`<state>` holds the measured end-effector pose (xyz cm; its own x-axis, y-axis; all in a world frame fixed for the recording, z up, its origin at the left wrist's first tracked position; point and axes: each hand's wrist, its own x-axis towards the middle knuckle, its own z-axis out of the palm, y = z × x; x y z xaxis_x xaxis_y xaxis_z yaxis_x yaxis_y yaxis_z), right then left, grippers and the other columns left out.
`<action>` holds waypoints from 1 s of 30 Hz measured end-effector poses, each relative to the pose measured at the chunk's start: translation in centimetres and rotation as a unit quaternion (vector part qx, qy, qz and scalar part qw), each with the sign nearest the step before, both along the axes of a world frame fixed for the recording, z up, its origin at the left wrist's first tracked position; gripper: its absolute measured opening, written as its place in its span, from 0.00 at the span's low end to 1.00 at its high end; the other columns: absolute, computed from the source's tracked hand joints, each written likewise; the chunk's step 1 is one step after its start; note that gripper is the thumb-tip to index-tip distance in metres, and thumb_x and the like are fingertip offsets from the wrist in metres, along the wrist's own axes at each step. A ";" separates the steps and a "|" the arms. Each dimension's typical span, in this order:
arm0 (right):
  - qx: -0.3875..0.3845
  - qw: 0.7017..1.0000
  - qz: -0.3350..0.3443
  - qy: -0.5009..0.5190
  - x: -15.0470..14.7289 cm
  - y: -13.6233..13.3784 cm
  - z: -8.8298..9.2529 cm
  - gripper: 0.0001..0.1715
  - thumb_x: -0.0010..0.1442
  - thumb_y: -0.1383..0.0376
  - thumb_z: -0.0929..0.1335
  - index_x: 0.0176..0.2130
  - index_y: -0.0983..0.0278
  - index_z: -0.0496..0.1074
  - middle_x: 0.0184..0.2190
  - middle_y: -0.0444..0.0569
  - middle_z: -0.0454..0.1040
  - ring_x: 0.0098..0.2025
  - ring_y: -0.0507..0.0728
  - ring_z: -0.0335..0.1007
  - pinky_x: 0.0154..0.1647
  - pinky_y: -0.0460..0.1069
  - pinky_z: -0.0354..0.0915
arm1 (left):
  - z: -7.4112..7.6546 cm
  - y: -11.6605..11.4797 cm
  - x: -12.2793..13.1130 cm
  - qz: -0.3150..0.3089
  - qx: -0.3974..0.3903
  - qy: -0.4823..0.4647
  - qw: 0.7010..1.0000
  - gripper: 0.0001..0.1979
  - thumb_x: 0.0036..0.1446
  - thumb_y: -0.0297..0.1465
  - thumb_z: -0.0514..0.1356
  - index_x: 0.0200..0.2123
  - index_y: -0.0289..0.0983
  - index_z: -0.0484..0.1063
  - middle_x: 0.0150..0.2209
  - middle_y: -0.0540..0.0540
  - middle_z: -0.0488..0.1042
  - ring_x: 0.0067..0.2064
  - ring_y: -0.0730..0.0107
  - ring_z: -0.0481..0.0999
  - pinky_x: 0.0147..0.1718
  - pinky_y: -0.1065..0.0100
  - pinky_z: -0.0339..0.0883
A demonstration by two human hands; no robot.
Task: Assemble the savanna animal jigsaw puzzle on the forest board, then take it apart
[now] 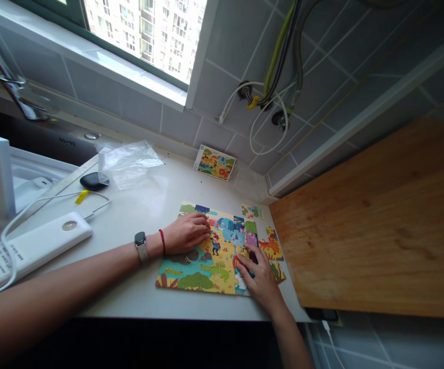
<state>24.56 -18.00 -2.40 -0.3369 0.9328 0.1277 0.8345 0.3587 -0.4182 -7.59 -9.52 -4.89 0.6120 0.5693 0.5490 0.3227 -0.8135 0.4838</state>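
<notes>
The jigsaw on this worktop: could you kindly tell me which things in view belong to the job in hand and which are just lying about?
Part of the job: left hand resting on the jungle jigsaw puzzle; right hand at its edge; loose puzzle pieces; matching picture card.

Lying about: clear plastic bag; black oval object; white corded device; wooden board.
</notes>
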 end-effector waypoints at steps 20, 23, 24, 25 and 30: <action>-0.028 0.998 -0.013 0.048 -0.8 -2.5 -3.8 0.30 0.75 0.53 0.61 0.72 0.55 0.63 0.73 0.50 0.61 0.76 0.65 0.54 0.75 0.70 0.53 | -0.4 0.3 0.1 0.012 0.015 0.033 0.999 0.19 0.75 0.36 0.49 0.39 0.38 0.79 0.41 0.40 0.80 0.48 0.56 0.75 0.49 0.57 0.71; 0.051 0.983 -0.099 0.143 -0.3 -2.6 -3.9 0.29 0.74 0.52 0.62 0.67 0.58 0.70 0.68 0.56 0.70 0.71 0.65 0.64 0.72 0.66 0.60 | -0.4 0.4 0.0 0.014 0.009 0.035 0.999 0.21 0.76 0.37 0.48 0.38 0.38 0.79 0.41 0.40 0.79 0.48 0.56 0.75 0.50 0.56 0.71; 0.090 0.970 -0.143 0.173 0.0 -2.6 -4.1 0.28 0.74 0.51 0.62 0.64 0.60 0.73 0.65 0.58 0.73 0.68 0.65 0.68 0.70 0.66 0.63 | -0.4 0.4 0.0 0.013 0.008 0.036 0.999 0.21 0.76 0.37 0.48 0.38 0.38 0.79 0.41 0.40 0.79 0.48 0.56 0.75 0.50 0.56 0.71; 0.126 0.955 -0.183 0.195 0.3 -2.6 -4.2 0.28 0.74 0.51 0.61 0.61 0.62 0.76 0.62 0.60 0.75 0.66 0.66 0.70 0.68 0.66 0.66 | -0.4 0.5 -0.1 0.012 0.006 0.036 0.999 0.22 0.76 0.38 0.48 0.38 0.38 0.79 0.41 0.40 0.79 0.48 0.56 0.75 0.50 0.56 0.71; 0.171 0.936 -0.236 0.197 0.4 -2.6 -4.3 0.27 0.73 0.50 0.62 0.55 0.63 0.80 0.59 0.62 0.77 0.62 0.68 0.73 0.66 0.66 0.66 | -0.3 0.3 -0.2 -0.006 -0.005 0.041 0.999 0.24 0.76 0.40 0.46 0.41 0.39 0.80 0.43 0.40 0.81 0.51 0.55 0.76 0.53 0.54 0.72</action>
<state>24.92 -20.62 -6.69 0.2375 0.8481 0.4736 0.7392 0.1585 -0.6546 -7.80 -9.18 -5.18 0.6622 0.5661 0.4910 0.3516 -0.8133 0.4636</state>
